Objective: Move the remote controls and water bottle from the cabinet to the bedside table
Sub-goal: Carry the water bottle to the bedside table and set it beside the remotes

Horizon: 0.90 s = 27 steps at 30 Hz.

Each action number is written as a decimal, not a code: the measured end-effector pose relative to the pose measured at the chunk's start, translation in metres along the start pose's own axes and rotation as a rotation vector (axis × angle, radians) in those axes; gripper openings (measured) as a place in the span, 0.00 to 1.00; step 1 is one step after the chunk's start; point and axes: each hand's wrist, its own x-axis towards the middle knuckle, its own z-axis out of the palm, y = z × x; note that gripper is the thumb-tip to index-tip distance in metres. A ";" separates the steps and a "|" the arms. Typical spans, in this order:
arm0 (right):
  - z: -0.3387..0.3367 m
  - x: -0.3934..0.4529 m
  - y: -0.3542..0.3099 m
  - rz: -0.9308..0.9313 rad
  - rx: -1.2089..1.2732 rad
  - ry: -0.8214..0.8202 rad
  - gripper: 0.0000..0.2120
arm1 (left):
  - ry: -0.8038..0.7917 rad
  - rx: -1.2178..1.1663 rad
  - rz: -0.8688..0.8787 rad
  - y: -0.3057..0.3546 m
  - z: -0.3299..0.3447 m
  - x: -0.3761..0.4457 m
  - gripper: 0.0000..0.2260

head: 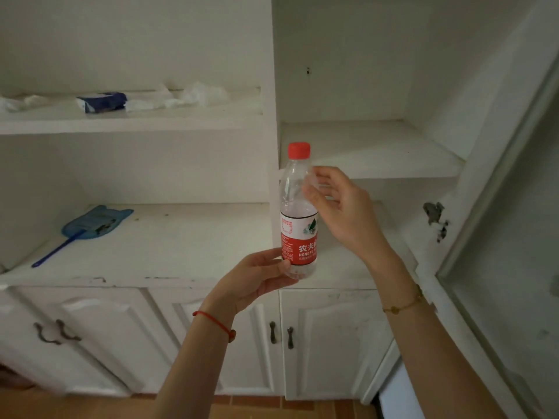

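We see the bottle (299,213) upright in front of the cabinet (169,246), off its ledge — our left hand (263,275) grips its base, thumb across the red label. Our right hand (341,211) touches the clear upper part with loosely curled fingers (311,189). A blue swatter (87,226) lies on the ledge, well left.

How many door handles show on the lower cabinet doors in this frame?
4. Two curved handles sit side by side on the lower left doors; two straight handles sit on the doors right of the arms. Others may be hidden.
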 end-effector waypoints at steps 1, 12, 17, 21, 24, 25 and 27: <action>0.004 -0.004 0.001 0.000 0.006 -0.017 0.19 | 0.006 -0.016 -0.007 -0.005 -0.003 -0.003 0.26; 0.066 -0.043 0.000 0.044 0.171 -0.225 0.18 | 0.207 -0.183 -0.042 -0.059 -0.042 -0.068 0.24; 0.104 -0.069 -0.007 0.068 0.246 -0.364 0.19 | 0.349 -0.326 -0.062 -0.087 -0.056 -0.118 0.26; 0.138 -0.091 -0.018 0.060 0.275 -0.476 0.20 | 0.472 -0.433 -0.033 -0.107 -0.066 -0.160 0.25; 0.163 -0.109 -0.031 0.053 0.317 -0.563 0.20 | 0.539 -0.477 -0.002 -0.119 -0.074 -0.193 0.23; 0.172 -0.115 -0.036 0.047 0.328 -0.592 0.20 | 0.567 -0.482 0.006 -0.123 -0.077 -0.204 0.21; 0.191 -0.126 -0.047 0.032 0.346 -0.643 0.20 | 0.629 -0.493 0.019 -0.131 -0.085 -0.227 0.18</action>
